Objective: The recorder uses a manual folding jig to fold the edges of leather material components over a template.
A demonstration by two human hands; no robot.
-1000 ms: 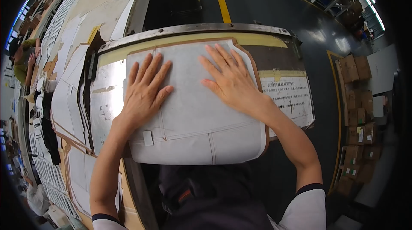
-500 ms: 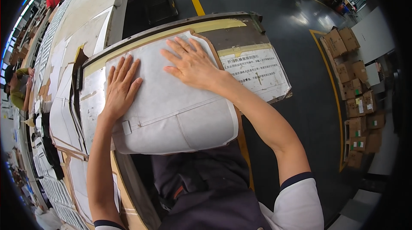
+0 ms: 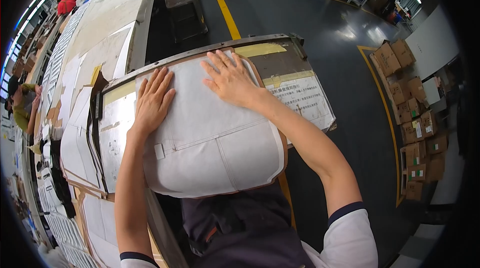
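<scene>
A white sheet-like panel (image 3: 210,118) with brown edging and stitched seam lines lies on a metal work surface (image 3: 116,143). Its far edge reaches a dark metal bar (image 3: 192,52), and its near end bends down over the front toward my apron. My left hand (image 3: 154,99) presses flat on the panel's far left part, fingers stretched out. My right hand (image 3: 231,79) lies on its far right part, fingers spread. Neither hand grips anything. A small pale tab (image 3: 159,151) sits by the seam near the left edge.
A printed white sign (image 3: 305,99) is fixed on the right of the surface, next to yellow tape (image 3: 260,49). Stacked white and brown panels (image 3: 80,143) stand at left beside a long table (image 3: 107,33). Cardboard boxes (image 3: 400,95) fill the right side; a person (image 3: 25,100) works far left.
Both hands have slid the panel away from me against the far bar, covering part of the yellow tape that showed before. The whole view has shifted slightly.
</scene>
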